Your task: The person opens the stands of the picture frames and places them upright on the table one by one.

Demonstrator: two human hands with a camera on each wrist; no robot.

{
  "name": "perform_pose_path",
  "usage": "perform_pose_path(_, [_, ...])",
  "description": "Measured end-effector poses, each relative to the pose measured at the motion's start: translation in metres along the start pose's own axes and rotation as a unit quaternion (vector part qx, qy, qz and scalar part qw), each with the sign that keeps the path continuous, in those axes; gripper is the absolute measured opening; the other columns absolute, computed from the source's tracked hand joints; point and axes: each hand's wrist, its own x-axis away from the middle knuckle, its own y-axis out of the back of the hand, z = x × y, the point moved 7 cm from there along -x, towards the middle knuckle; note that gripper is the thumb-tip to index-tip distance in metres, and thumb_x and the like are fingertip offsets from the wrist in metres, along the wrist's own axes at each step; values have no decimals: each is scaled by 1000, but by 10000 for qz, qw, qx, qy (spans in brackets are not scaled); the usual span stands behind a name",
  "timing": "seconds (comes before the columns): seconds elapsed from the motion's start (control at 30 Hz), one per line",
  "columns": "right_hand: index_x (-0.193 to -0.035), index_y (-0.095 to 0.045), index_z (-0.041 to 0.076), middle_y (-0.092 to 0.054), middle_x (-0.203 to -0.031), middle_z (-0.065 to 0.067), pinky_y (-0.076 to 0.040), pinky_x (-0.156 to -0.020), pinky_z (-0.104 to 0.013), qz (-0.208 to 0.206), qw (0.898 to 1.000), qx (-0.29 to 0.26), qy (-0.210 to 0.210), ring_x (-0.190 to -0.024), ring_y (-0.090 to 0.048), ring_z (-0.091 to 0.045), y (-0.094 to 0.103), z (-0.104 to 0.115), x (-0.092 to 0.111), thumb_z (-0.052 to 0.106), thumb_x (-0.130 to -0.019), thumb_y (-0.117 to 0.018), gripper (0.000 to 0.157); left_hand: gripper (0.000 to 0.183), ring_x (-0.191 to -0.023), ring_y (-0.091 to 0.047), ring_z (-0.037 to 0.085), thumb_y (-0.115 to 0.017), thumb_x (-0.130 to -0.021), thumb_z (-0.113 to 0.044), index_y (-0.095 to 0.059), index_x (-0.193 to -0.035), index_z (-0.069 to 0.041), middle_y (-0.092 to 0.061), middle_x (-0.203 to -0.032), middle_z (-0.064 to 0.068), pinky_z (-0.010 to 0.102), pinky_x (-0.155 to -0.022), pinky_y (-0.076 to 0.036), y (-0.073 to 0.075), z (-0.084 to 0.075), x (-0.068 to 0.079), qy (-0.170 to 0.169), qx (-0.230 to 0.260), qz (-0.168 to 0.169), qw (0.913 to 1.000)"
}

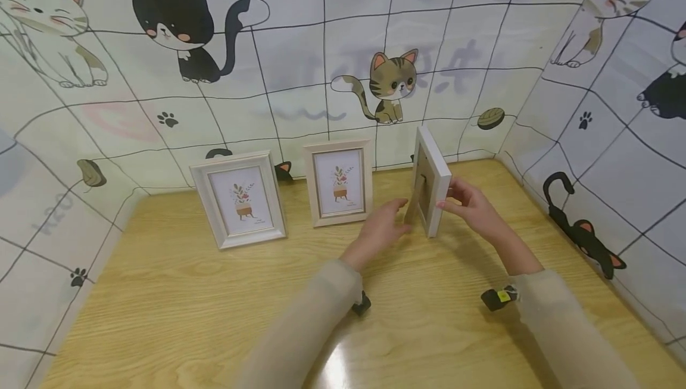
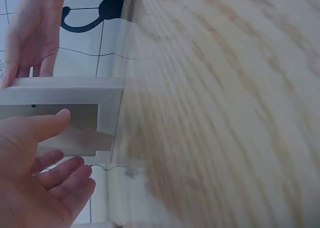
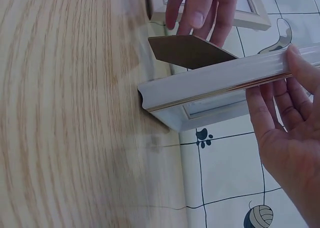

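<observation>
A white picture frame (image 1: 435, 180) stands turned nearly edge-on on the table, its back towards the left. My right hand (image 3: 290, 123) grips its side edge, thumb on one side and fingers on the other. Behind the frame a brown stand leg (image 3: 192, 50) is swung out from the backing. My left hand (image 2: 45, 163) is beside that leg, thumb and fingers spread apart around it, fingertips close to its edge. In the head view, the left hand (image 1: 379, 227) comes in from the left and the right hand (image 1: 477, 210) from the right.
Two more picture frames stand to the left, a whitish one (image 1: 220, 239) and a cream one (image 1: 343, 220), both showing a potted plant print. The wood table (image 1: 214, 311) meets a cat-patterned wall covering (image 1: 300, 67) at the back and sides.
</observation>
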Motion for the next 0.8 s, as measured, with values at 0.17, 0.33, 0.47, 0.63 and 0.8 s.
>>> perform_pose_path(0.17, [-139,-45,-5,-56,-127,16,-50,-91,-10,12,10000,14,-27,-111,-57,3,0,0,0,5,-97,-61,46,61,-130,-58,20,-69,-94,-26,-44,-149,-14,-57,-146,1,33,-106,-51,-11,0,-7,82,-3,75,9999])
perform_pose_path(0.33, [-132,-49,-4,-60,-118,19,-51,-89,-12,126,9999,-10,-70,-109,-59,-1,-5,1,-3,5,-96,-63,39,59,-124,-62,19,-69,-94,-25,-45,-146,-14,-64,-137,2,32,-102,-53,-19,4,-11,139,38,117,9998])
perform_pose_path(0.47, [-128,-52,-2,-61,-113,17,-52,-89,-14,290,9996,-21,-44,-108,-60,-2,-12,2,-6,4,-95,-64,35,59,-120,-64,19,-71,-93,-25,-45,-145,-13,-66,-132,2,31,-101,-53,-21,9,-11,157,83,106,9998])
perform_pose_path(0.63, [-125,-55,4,-62,-111,16,-52,-88,-15,316,9995,-13,19,-106,-60,-3,-13,3,-8,4,-95,-63,31,61,-120,-63,19,-68,-92,-21,-42,-146,-11,-66,-131,4,32,-101,-53,-18,11,-9,143,273,104,9995])
perform_pose_path(0.8, [-124,-56,8,-62,-112,15,-52,-89,-15,314,9995,-35,7,-108,-60,-6,-11,3,-8,5,-96,-63,29,61,-122,-62,20,-66,-91,-15,-41,-146,-9,-65,-132,5,34,-103,-53,-14,17,-8,158,433,99,9989])
